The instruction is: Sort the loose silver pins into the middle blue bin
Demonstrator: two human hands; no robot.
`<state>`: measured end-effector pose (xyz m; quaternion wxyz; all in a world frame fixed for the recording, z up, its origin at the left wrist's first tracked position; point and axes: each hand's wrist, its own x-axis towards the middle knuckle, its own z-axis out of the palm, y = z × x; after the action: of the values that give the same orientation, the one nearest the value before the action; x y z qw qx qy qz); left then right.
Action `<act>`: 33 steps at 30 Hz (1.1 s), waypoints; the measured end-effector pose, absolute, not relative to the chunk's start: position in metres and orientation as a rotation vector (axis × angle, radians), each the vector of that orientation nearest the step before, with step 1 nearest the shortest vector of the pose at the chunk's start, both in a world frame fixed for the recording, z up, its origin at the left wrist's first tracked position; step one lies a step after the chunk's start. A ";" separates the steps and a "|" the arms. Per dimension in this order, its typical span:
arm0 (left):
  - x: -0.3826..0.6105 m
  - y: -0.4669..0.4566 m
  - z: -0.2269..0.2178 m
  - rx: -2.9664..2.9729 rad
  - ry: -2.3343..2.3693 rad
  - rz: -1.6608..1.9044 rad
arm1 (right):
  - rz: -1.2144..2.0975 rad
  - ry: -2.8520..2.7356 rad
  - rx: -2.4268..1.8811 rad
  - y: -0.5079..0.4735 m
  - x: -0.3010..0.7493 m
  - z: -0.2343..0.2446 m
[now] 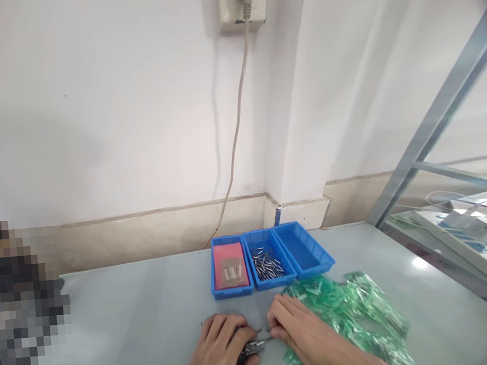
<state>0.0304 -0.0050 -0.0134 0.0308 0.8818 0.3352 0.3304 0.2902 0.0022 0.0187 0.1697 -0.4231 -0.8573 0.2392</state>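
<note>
My left hand [219, 349] rests on the grey table [123, 318] with its fingers curled round a bundle of small metal pins [250, 349]. My right hand [301, 331] sits just to its right, fingertips pinched on one thin pin [266, 334] that points toward the bundle. Both hands are close together near the table's front edge. A heap of small green plastic bags [361, 314] lies under and right of my right hand.
Three blue trays stand behind the hands: the left tray [232, 288] holds a pink pad with small parts, the middle tray [269, 262] loose metal pins, the right tray [304, 251] nothing. A cable [234, 143] hangs down the wall. A metal frame [437, 114] rises at right.
</note>
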 end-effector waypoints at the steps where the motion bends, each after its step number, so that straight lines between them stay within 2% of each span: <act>1: 0.030 -0.005 -0.014 2.720 1.030 1.013 | 0.696 -2.417 -1.187 0.003 0.291 0.019; 14: 0.030 -0.002 -0.016 2.781 1.011 1.016 | 1.073 -1.821 -1.263 0.008 0.289 0.020; 21: 0.030 -0.003 -0.016 2.737 1.019 1.017 | 1.364 -1.421 -1.073 0.020 0.292 0.013; 33: 0.029 -0.002 -0.020 2.754 1.016 1.018 | 1.598 -1.178 -0.932 0.022 0.291 0.013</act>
<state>0.0290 -0.0018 -0.0200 0.0172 0.8864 0.3268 0.3275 0.2912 0.0223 0.0131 0.4566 -0.3781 -0.4780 0.6481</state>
